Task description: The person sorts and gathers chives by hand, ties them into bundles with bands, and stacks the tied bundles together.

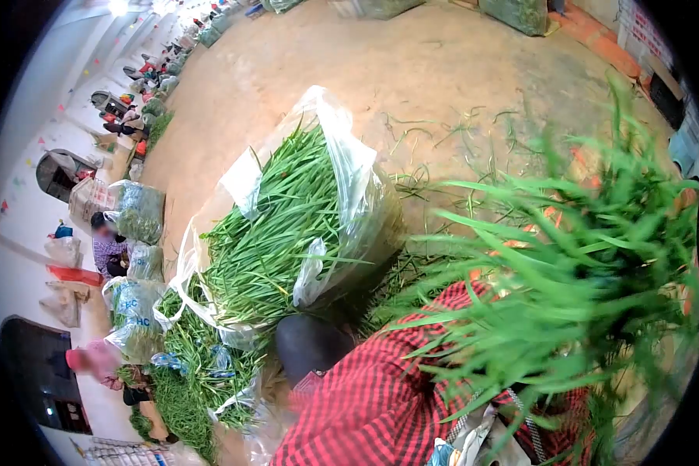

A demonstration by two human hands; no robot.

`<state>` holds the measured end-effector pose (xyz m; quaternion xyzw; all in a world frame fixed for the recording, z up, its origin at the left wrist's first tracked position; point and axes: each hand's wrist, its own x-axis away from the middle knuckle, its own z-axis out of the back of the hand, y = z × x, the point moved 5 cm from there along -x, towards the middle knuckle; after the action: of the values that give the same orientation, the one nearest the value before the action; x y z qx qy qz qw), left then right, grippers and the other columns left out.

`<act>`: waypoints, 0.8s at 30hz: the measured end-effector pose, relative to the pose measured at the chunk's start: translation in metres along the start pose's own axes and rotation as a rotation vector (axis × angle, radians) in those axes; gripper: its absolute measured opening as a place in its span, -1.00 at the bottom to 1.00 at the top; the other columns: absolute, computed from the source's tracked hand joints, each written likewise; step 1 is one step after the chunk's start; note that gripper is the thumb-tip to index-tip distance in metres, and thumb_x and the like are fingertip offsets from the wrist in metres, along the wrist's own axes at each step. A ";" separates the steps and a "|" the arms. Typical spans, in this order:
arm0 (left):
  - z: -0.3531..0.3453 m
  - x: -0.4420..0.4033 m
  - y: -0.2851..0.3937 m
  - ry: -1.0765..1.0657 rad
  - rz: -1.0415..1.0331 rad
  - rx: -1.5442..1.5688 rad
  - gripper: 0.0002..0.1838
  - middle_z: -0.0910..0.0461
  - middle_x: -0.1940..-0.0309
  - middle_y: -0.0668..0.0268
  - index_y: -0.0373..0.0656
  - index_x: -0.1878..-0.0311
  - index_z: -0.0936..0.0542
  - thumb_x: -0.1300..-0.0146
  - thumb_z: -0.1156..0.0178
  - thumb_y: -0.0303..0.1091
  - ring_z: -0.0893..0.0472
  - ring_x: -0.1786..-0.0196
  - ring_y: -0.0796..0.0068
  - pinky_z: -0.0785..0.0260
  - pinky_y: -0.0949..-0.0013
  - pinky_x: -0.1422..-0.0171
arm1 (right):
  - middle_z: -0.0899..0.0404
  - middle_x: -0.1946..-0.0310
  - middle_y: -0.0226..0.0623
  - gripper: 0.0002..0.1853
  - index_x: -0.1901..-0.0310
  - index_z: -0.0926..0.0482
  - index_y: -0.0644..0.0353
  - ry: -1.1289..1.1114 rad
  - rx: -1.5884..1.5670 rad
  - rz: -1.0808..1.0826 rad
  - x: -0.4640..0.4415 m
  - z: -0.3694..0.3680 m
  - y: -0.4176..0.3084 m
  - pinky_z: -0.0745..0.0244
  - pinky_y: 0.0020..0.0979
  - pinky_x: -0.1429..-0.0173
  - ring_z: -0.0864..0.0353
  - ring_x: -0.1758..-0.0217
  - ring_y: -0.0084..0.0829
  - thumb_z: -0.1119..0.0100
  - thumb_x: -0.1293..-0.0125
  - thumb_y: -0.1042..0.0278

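A big bunch of long, flat green leaves [575, 272], like garlic greens or chives, fills the right side close to the camera, smeared by motion. My red-and-black checked clothing [380, 380] runs toward it from the lower left. Behind the leaves, both of my hands are hidden or too blurred to make out. Orange patches show between the leaves, but I cannot tell what they are. Left of the bunch, a clear plastic bag [365, 182] lies opened, packed with more of the same greens [279, 217].
A dark rounded object [311, 349] touches the bag's lower edge. Loose greens [182, 404] lie at lower left. Stray leaves [412, 136] litter the tan floor [233, 85]. Filled bags [136, 307] stand along the left wall, with people [109, 245] sitting near them. Crates [645, 35] stand at upper right.
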<state>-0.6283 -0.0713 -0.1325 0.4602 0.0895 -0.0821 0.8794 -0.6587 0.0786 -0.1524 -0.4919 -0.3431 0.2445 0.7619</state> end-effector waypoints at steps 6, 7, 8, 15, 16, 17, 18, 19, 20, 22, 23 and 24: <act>0.094 0.011 0.098 0.133 0.041 -0.354 -0.14 -0.54 0.09 -0.04 -0.35 -0.17 -0.39 0.13 -0.38 0.07 -0.52 -0.11 -0.01 -0.11 -0.02 -0.46 | -0.58 0.10 -0.28 -0.54 -0.12 -0.42 0.38 -0.211 0.067 -0.073 0.008 -0.003 0.019 -0.44 -0.41 0.02 -0.57 0.18 -0.46 -0.24 -0.28 0.29; 0.100 0.009 0.103 0.031 0.168 -0.412 -0.19 -0.55 0.14 0.05 -0.33 -0.08 -0.43 0.19 -0.42 0.03 -0.56 -0.05 0.06 -0.15 0.01 -0.43 | -0.60 0.12 -0.29 -0.56 -0.10 -0.44 0.38 -0.214 0.033 -0.065 0.014 -0.009 0.018 -0.46 -0.42 0.05 -0.58 0.21 -0.47 -0.24 -0.28 0.29; 0.094 0.008 0.099 0.028 0.167 -0.412 -0.19 -0.55 0.14 0.05 -0.33 -0.08 -0.43 0.19 -0.42 0.03 -0.56 -0.05 0.06 -0.15 0.01 -0.43 | -0.61 0.14 -0.30 -0.57 -0.09 -0.45 0.39 -0.198 -0.023 -0.042 0.018 -0.016 0.013 -0.47 -0.44 0.07 -0.59 0.24 -0.48 -0.23 -0.29 0.29; 0.021 0.038 0.045 -0.110 0.459 -0.752 -0.18 -0.50 0.07 0.10 -0.29 -0.08 -0.40 0.27 -0.47 -0.07 -0.52 -0.03 0.17 -0.31 0.21 -0.18 | -0.56 0.39 -0.40 -0.59 -0.20 -0.44 0.28 0.300 -0.297 0.120 0.049 -0.018 -0.044 -0.40 -0.62 0.33 -0.49 0.43 -0.64 -0.17 -0.31 0.51; 0.020 0.040 0.045 -0.112 0.461 -0.751 -0.18 -0.50 0.07 0.10 -0.29 -0.08 -0.40 0.27 -0.47 -0.07 -0.52 -0.03 0.17 -0.31 0.21 -0.18 | -0.56 0.37 -0.41 -0.54 -0.26 -0.42 0.27 0.251 -0.265 0.163 0.042 -0.018 -0.048 -0.40 -0.61 0.35 -0.49 0.43 -0.65 -0.17 -0.32 0.49; 0.020 0.040 0.045 -0.083 0.457 -0.819 -0.16 -0.49 0.08 0.10 -0.30 -0.09 -0.39 0.28 -0.48 -0.06 -0.52 -0.03 0.17 -0.31 0.21 -0.18 | -0.56 0.37 -0.41 -0.54 -0.26 -0.42 0.27 0.258 -0.267 0.159 0.034 -0.017 -0.053 -0.40 -0.61 0.35 -0.49 0.43 -0.65 -0.17 -0.32 0.49; 0.015 0.040 0.045 -0.063 0.445 -0.876 -0.13 -0.49 0.09 0.11 -0.31 -0.10 -0.39 0.30 -0.49 -0.05 -0.52 -0.03 0.18 -0.30 0.20 -0.19 | -0.57 0.35 -0.41 -0.52 -0.28 -0.41 0.28 0.181 -0.206 0.106 0.027 -0.021 -0.062 -0.40 -0.60 0.35 -0.49 0.43 -0.66 -0.16 -0.33 0.47; 0.011 0.040 0.039 -0.083 0.452 -0.898 -0.11 -0.49 0.11 0.10 -0.31 -0.09 -0.38 0.33 -0.50 -0.03 -0.53 -0.01 0.17 -0.33 0.19 -0.16 | -0.58 0.34 -0.41 -0.51 -0.30 -0.40 0.29 0.116 -0.143 0.037 0.025 -0.021 -0.067 -0.41 -0.59 0.36 -0.49 0.43 -0.66 -0.16 -0.34 0.45; 0.009 0.040 0.042 -0.086 0.402 -1.013 -0.08 -0.49 0.12 0.09 -0.34 -0.09 -0.38 0.34 -0.51 -0.01 -0.54 0.02 0.16 -0.37 0.18 -0.10 | -0.59 0.37 -0.41 -0.58 -0.22 -0.47 0.31 0.142 -0.210 0.053 0.020 -0.025 -0.061 -0.39 -0.60 0.38 -0.49 0.45 -0.67 -0.15 -0.36 0.40; 0.017 0.041 0.043 -0.131 0.422 -0.811 -0.10 -0.51 0.16 0.13 -0.30 -0.08 -0.40 0.33 -0.52 0.02 -0.56 0.05 0.16 -0.38 0.12 -0.07 | -0.58 0.45 -0.48 -0.77 -0.01 -0.56 0.28 0.094 -0.329 -0.008 0.015 -0.024 -0.038 -0.34 -0.63 0.46 -0.49 0.49 -0.70 -0.11 -0.41 0.36; 0.016 0.041 0.045 -0.107 0.355 -0.820 -0.11 -0.53 0.15 0.12 -0.29 -0.09 -0.41 0.30 -0.51 0.07 -0.57 0.03 0.15 -0.34 0.07 -0.13 | -0.60 0.46 -0.44 -0.82 0.06 -0.57 0.23 0.087 -0.363 -0.111 0.028 -0.020 -0.061 -0.35 -0.63 0.48 -0.53 0.50 -0.68 -0.09 -0.43 0.34; 0.027 0.036 0.058 -0.192 0.410 -0.855 -0.07 -0.54 0.13 0.08 -0.31 -0.13 -0.39 0.23 -0.46 0.16 -0.58 -0.01 0.15 -0.29 0.04 -0.21 | -0.62 0.44 -0.39 -0.81 0.09 -0.55 0.23 0.105 -0.417 -0.027 0.027 -0.020 -0.052 -0.41 -0.63 0.46 -0.58 0.47 -0.63 -0.07 -0.45 0.30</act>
<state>-0.5782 -0.0632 -0.0797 0.0561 -0.0590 0.0950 0.9921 -0.6237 0.0658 -0.1029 -0.6462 -0.3527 0.1323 0.6637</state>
